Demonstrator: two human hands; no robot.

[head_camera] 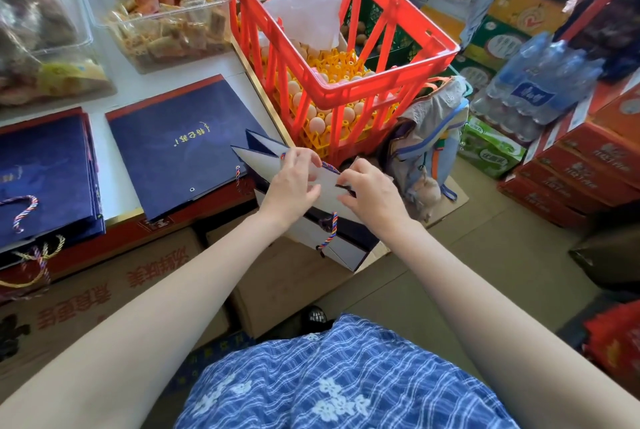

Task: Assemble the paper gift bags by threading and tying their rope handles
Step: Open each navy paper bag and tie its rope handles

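as we look down past our blue checked dress [346, 376], both bare forearms reach out over the cardboard boxes [284, 283].
left hand: our left hand [294, 182] lies on the white inner panel of the open gift bag [332, 186], fingers curled, fingertips pinching the rope handle [329, 167] at the bag's top edge.
right hand: our right hand [370, 189] grips the same edge just beside the left, thumb and fingers pressed onto the paper; whether it also pinches the rope we cannot tell.
bag in hand: held in the air in front of the counter edge, mouth spread open, a second twisted rope [330, 231] hanging from its lower side.
flat bag: a navy bag [180, 144] with gold lettering lies flat on the white counter [114, 182], a short rope end [238, 177] at one hole.
stack: more navy bags [45, 172] lie well to the left, rope handles dangling.
beyond: a red crate [346, 57] holding eggs [317, 123] stands on the counter's right; snack tubs [166, 16] sit farther back.
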